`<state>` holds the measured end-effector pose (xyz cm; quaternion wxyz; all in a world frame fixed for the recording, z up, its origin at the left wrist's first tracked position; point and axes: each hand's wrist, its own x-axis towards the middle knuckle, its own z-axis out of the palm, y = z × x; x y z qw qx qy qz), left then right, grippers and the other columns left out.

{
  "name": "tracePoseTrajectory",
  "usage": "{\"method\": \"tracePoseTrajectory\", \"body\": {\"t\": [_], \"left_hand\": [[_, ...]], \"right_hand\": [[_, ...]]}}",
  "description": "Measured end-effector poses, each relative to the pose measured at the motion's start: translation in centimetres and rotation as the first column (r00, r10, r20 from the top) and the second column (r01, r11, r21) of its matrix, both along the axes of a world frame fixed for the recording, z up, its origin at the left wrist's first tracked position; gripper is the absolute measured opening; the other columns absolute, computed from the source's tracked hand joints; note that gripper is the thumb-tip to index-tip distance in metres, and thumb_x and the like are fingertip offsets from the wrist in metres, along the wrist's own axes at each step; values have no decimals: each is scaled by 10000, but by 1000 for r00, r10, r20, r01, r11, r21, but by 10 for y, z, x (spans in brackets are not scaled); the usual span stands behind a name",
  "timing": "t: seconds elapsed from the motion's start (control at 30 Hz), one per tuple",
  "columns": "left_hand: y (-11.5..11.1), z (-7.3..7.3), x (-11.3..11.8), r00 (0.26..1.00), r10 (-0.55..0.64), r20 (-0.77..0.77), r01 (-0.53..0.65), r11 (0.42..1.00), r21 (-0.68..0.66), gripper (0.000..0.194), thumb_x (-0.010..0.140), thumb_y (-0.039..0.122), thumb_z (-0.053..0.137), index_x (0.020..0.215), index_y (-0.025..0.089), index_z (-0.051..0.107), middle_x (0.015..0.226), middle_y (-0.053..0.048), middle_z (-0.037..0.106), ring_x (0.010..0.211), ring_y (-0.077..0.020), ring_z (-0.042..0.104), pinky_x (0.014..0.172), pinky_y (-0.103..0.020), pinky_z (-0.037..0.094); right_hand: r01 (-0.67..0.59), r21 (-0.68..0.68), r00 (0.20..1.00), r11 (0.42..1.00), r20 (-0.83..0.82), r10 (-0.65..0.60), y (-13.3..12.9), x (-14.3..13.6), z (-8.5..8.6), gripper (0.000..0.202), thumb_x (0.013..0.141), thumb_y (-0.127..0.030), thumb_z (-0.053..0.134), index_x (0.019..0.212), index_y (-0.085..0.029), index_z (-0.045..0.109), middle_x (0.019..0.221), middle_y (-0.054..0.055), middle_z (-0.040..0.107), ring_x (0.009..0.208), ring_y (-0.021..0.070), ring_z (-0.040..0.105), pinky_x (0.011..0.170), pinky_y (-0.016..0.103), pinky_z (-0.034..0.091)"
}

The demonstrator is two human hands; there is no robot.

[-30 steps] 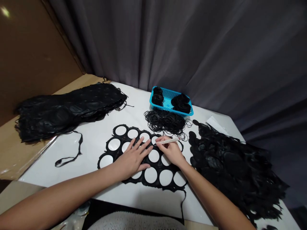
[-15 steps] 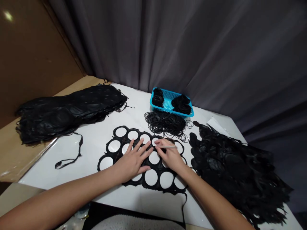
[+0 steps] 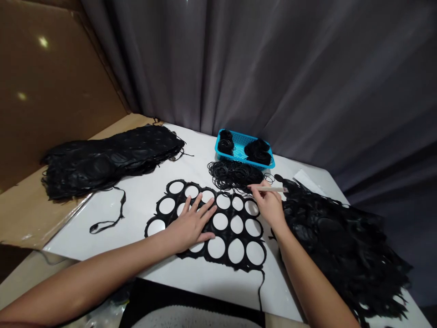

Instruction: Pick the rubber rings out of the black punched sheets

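A black rubber-like sheet [image 3: 228,234] with rows of round holes lies flat on the white table. My left hand [image 3: 189,225] rests on its left half, fingers spread and palm down. Beyond the sheet's far right edge, my right hand [image 3: 270,207] pinches a thin, pale stick [image 3: 275,189] with a reddish tip. That tip is over the near side of a heap of thin black rings [image 3: 235,174]. Whether a ring hangs on the stick is too small to tell.
Behind the heap stands a blue basket [image 3: 246,160] holding bundles of black rings. A large pile of black sheets and discs [image 3: 334,241] lies right, a stack of black sheets [image 3: 112,159] left, near a loose strip [image 3: 122,205]. White paper [image 3: 309,182] lies at the back right.
My right hand has lifted off the holed sheet and moved right and away from me with the stick, to the ring heap. My left hand stays on the sheet.
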<state>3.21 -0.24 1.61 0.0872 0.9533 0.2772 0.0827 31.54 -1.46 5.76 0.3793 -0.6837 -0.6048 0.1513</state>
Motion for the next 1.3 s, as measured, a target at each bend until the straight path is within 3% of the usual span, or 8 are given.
{"method": "tracePoseTrajectory", "body": {"t": [0.1, 0.2, 0.63, 0.83, 0.97, 1.07, 1.2, 1.3], "left_hand": [[-9, 7, -6, 996, -75, 46, 75, 997, 22, 632, 965, 568, 518, 1425, 135, 489, 1559, -147, 348, 1470, -352, 264, 1198, -556, 189], [-25, 9, -16, 985, -159, 64, 158, 987, 22, 511, 971, 468, 559, 1364, 142, 541, 1526, -133, 411, 1441, -284, 355, 1216, -454, 223], [-38, 2, -26, 986, -131, 100, 134, 991, -17, 551, 970, 420, 559, 1464, 193, 471, 1579, -120, 308, 1474, -304, 277, 1205, -501, 241], [-39, -3, -26, 985, -134, 108, 136, 991, -8, 571, 955, 388, 576, 1480, 205, 446, 1583, -122, 302, 1478, -312, 264, 1205, -507, 234], [-39, -5, -25, 987, -142, 75, 142, 990, 10, 574, 947, 377, 584, 1474, 190, 454, 1583, -136, 297, 1476, -331, 262, 1195, -522, 245], [-40, -4, -25, 986, -136, 93, 136, 991, 9, 557, 950, 373, 582, 1467, 200, 466, 1581, -126, 307, 1475, -330, 265, 1197, -519, 241], [-39, 1, -27, 985, -139, 98, 140, 990, -1, 546, 968, 377, 560, 1476, 205, 460, 1587, -113, 298, 1481, -323, 250, 1200, -508, 245], [-44, 5, -29, 983, -140, 117, 140, 990, 9, 544, 988, 398, 529, 1479, 178, 447, 1572, -115, 331, 1480, -294, 266, 1208, -488, 256]], "right_hand": [[-214, -136, 951, 967, -257, 174, -23, -31, -1, 230, 944, -387, 531, 917, -184, 636, 997, 70, 704, 836, 192, 620, 743, 298, 453], [-355, -223, 905, 908, -326, 273, -45, -57, -7, 210, 942, -366, 542, 905, -184, 638, 939, 47, 697, 835, 182, 621, 749, 289, 454], [-363, -240, 909, 900, -302, 287, -65, -76, -19, 183, 948, -346, 527, 917, -194, 624, 919, 36, 674, 847, 190, 610, 777, 313, 444], [-410, -63, 910, 910, 29, 413, -78, -85, -27, 127, 984, -237, 442, 925, -208, 550, 944, 75, 637, 933, 232, 581, 841, 368, 440], [-463, -61, 808, 884, 381, 450, -77, -85, -29, 199, 960, -148, 383, 1004, -231, 559, 1042, 89, 651, 969, 265, 574, 838, 405, 435], [-332, -27, 837, 943, 451, 308, -52, -57, -25, 217, 930, -142, 357, 925, -228, 557, 934, 98, 635, 884, 278, 554, 798, 422, 416], [60, 92, 900, 994, 426, -94, -15, -3, -14, 234, 932, -221, 332, 870, -173, 553, 806, 135, 595, 758, 270, 518, 728, 416, 391], [113, 57, 969, 992, 214, -122, -14, 7, -4, 261, 941, -355, 422, 844, -175, 582, 812, 109, 631, 711, 222, 525, 711, 369, 412]]}}
